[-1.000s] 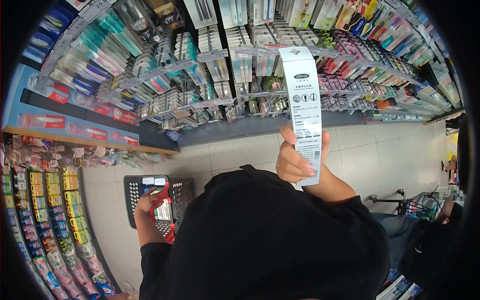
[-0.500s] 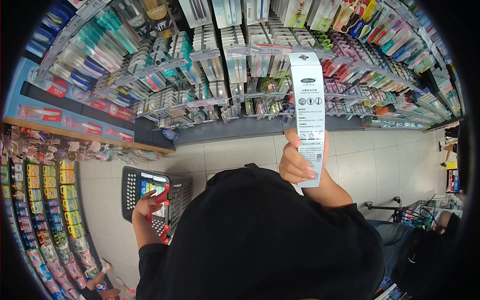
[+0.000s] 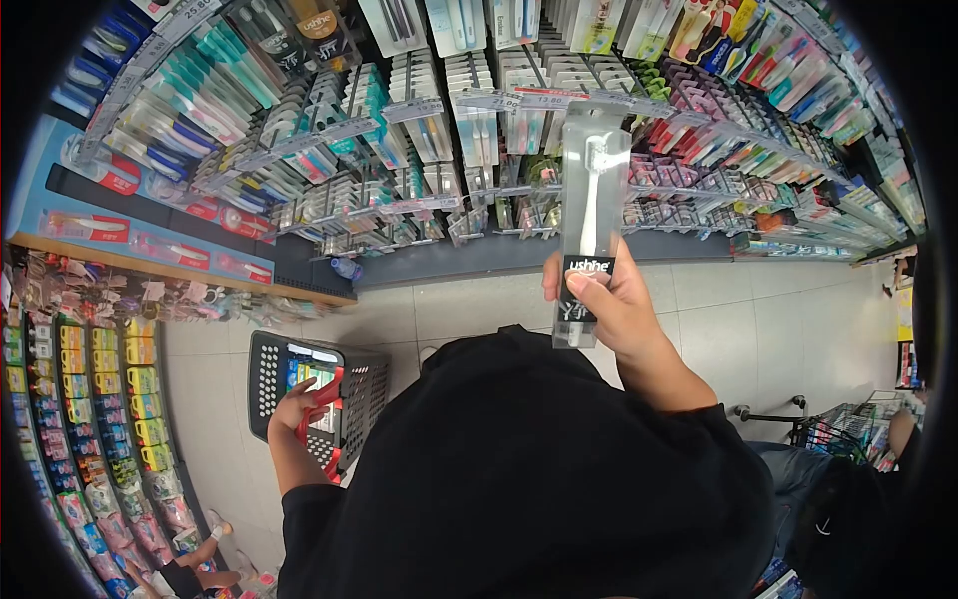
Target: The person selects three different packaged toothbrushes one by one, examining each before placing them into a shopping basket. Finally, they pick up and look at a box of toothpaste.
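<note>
In my right hand (image 3: 609,299) is a packaged toothbrush (image 3: 592,205), held upright in front of the shelves. Its clear front faces me, showing a white brush and a black label near the bottom, with my thumb pressed on that label. Down at the left, my left hand (image 3: 295,407) is closed on the red handle of a dark grey shopping basket (image 3: 361,394). Several packaged goods (image 3: 311,374) lie inside the basket, partly covered by the hand.
Racks of hanging toothbrushes (image 3: 419,130) with price strips curve across the front. Another aisle shelf (image 3: 90,399) stands at the left. At the right are a person in dark clothes (image 3: 848,519) and a wire cart (image 3: 848,429). Another person (image 3: 190,574) is at lower left.
My right hand has turned the toothbrush package round, from its printed white back to its clear front. The left hand stays on the basket handle.
</note>
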### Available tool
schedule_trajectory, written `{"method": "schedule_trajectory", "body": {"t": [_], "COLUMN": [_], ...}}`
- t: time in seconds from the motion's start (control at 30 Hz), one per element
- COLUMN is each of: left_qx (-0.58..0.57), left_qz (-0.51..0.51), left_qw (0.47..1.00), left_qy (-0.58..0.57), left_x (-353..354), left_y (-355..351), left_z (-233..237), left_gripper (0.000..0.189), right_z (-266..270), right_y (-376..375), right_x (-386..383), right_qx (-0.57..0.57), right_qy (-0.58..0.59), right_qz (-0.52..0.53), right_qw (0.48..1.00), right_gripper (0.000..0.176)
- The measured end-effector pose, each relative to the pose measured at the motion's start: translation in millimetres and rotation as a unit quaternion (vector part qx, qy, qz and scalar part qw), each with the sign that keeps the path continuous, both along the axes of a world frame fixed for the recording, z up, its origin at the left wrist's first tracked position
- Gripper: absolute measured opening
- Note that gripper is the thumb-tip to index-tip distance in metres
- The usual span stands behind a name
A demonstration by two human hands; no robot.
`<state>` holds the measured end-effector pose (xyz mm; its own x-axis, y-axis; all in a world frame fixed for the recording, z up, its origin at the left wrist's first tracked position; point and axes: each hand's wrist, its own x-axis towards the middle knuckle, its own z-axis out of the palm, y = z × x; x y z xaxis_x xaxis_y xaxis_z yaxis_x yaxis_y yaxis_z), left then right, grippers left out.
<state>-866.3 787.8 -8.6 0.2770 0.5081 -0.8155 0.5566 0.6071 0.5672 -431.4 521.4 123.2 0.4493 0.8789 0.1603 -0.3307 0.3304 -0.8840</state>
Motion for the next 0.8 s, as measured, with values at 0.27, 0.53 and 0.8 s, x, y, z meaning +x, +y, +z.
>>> {"method": "schedule_trajectory", "body": {"t": [0.27,0.53,0.8], "left_qx": [0.015,0.014,0.005], "left_qz": [-0.005,-0.005,-0.003], "left_qw": [1.0,1.0,1.0], "left_qy": [0.022,0.015,0.005], "left_x": [1.1,-1.1,-3.9], "left_y": [-1.6,-0.9,1.3], "left_z": [1.6,-1.5,-4.2], "left_gripper": [0.073,0.072,0.073], "right_z": [-3.9,-4.7,-8.5], "right_y": [2.8,5.8,14.1], "right_x": [5.8,3.6,-1.8], "right_qx": [0.002,0.022,-0.141], "right_qy": [0.006,-0.024,-0.225], "right_qz": [0.0,0.006,-0.175], "right_qw": [1.0,0.999,0.948], "right_gripper": [0.048,0.045,0.045]}}
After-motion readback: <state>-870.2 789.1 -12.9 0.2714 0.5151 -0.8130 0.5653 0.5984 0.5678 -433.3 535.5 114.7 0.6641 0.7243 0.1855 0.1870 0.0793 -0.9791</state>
